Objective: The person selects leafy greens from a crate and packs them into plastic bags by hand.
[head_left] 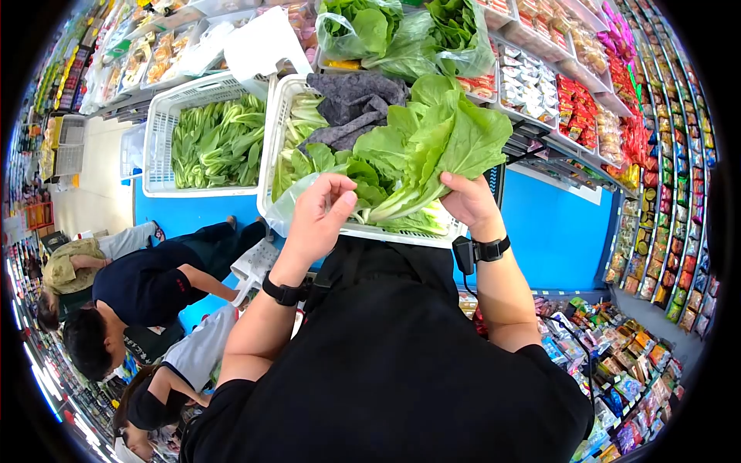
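The near rim of the white basket [413, 238] is running just in front of the person's waist; blue floor [549, 224] is extending alongside, at right. The left hand [319, 217] is hovering at the near-left corner, fingers partly curled; whether they are gripping cannot be told. The right hand [472, 207] is grasping lettuce [436, 147] over the basket, broad green leaves fanning, pale stems pointing left. Beyond, dark cloth [355, 104] is lying crumpled.

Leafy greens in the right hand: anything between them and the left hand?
Nothing visible. The left hand is close to the stem end of the leafy greens in the right hand. The translucent plastic is on the left hand's far side; the dark cloth lies farther back. Neither is between.
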`<state>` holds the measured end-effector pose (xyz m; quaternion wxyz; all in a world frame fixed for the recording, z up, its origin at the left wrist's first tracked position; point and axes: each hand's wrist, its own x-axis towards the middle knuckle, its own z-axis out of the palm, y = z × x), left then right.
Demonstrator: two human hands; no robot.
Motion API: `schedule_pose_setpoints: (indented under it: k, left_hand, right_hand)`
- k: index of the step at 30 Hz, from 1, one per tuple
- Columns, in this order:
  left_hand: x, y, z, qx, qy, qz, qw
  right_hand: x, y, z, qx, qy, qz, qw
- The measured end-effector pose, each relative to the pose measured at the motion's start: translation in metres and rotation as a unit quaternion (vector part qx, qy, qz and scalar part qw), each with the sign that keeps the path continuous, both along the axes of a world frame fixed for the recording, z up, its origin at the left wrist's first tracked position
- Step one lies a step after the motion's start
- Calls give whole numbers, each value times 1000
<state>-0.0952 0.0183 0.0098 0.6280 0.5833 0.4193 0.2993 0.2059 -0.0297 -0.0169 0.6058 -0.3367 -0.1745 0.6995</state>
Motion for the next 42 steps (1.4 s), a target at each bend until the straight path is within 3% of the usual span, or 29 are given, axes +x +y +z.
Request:
schedule_pose_setpoints:
  k: [5,10,13,18,20,21,23,27,32,34,35,38,40,42]
  left_hand:
    - [-3,3,-1,-36,-101,35,994]
    - [-9,6,7,-96,-149,60,982]
    - [-12,9,12,-117,-165,53,978]
    - [-16,7,15,-129,-167,45,977]
    - [-18,6,13,-138,-174,41,974]
    - [-19,5,12,-131,-183,42,973]
    - [-21,4,10,-136,-205,48,968]
    - [-34,3,18,-121,-186,60,973]
    - [-59,-7,5,-139,-172,63,973]
    - [-57,-9,3,-118,-162,80,976]
    - [-56,-9,5,-118,-160,81,977]
    - [-51,-5,9,-140,-211,102,962]
    - [-50,0,8,-164,-272,126,940]
    - [-48,5,10,-173,-298,131,930]
  right_hand:
    - [-1,-1,1,23,17,10,1000]
    - [-9,-2,-3,12,-112,-74,991]
    - [-21,-7,-2,15,-62,-98,993]
    - [-41,-24,-8,21,-76,-90,993]
    - [-59,-27,6,46,-310,-35,949]
    - [-71,-24,7,43,-309,-37,949]
    - [-91,-15,6,140,-467,-30,872]
    - [-90,-6,-21,135,-514,-96,842]
    - [-75,-15,-39,133,-528,-81,835]
    - [-79,-21,-40,84,-438,-52,893]
    - [-78,-23,-39,84,-437,-50,894]
    - [-72,-22,-19,158,-497,1,853]
    - [-66,-23,-11,241,-587,-3,773]
    - [-56,-23,-15,249,-562,15,788]
